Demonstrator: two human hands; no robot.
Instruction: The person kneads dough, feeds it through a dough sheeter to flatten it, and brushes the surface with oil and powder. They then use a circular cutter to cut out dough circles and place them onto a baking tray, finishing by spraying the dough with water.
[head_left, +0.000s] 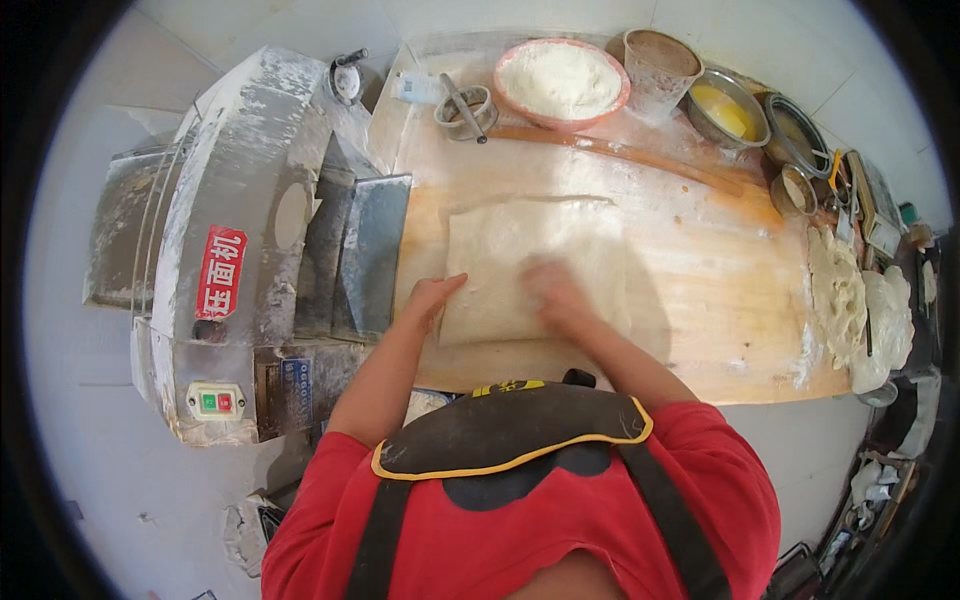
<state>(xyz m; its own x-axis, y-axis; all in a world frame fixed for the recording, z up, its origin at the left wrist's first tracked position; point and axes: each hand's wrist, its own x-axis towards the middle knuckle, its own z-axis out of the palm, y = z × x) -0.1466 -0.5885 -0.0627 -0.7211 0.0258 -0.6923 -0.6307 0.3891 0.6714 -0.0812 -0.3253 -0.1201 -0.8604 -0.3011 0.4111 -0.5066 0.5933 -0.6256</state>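
A flat, roughly rectangular sheet of pale dough (487, 300) lies on a floured wooden work board (720, 300). At its left edge is my left hand (437, 296), one finger stretched over the border and the others partly hidden from above; it appears to rest there without gripping. My right hand (556, 292) is over the middle of the sheet, blurred by motion. Its fingers cannot be made out, nor whether it presses on the dough or hovers just above. Loose flour (506, 240) whitens part of the sheet's surface.
A dough-pressing machine (247, 187) borders the board's left side. Behind the sheet lies a long wooden rolling pin (622, 152). Farther back stand a pink bowl of flour (625, 90), a plastic tub (660, 67) and a metal bowl (761, 135) with yellow liquid. Dough lumps (836, 300) sit right.
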